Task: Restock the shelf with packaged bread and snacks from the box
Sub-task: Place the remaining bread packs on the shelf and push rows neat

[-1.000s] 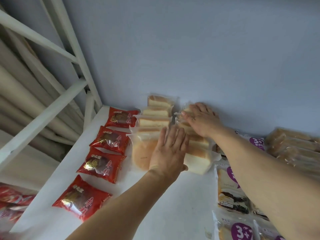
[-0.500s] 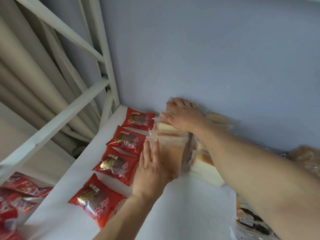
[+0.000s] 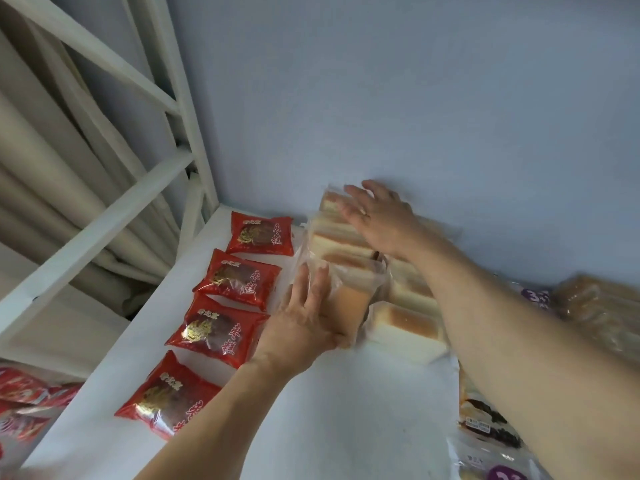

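Observation:
Two rows of clear-wrapped bread slices stand on the white shelf (image 3: 346, 410) against the blue wall. My left hand (image 3: 304, 317) presses its flat palm and straight fingers against the left side of the left bread row (image 3: 341, 268), thumb under the front pack. My right hand (image 3: 377, 216) lies with fingers spread over the back top of that row. The right bread row (image 3: 408, 320) sits beside it, partly hidden by my right forearm.
Several red snack packs (image 3: 239, 278) lie in a column along the shelf's left edge. Purple-labelled packs (image 3: 485, 424) and wrapped brown loaves (image 3: 595, 306) fill the right side. A white shelf frame (image 3: 104, 230) stands at left, with more red packs (image 3: 24, 403) on a lower level.
The view has swung left and closer. My right hand's fingers have straightened and spread over the back of the bread row. My left hand stays pressed on the row's left side.

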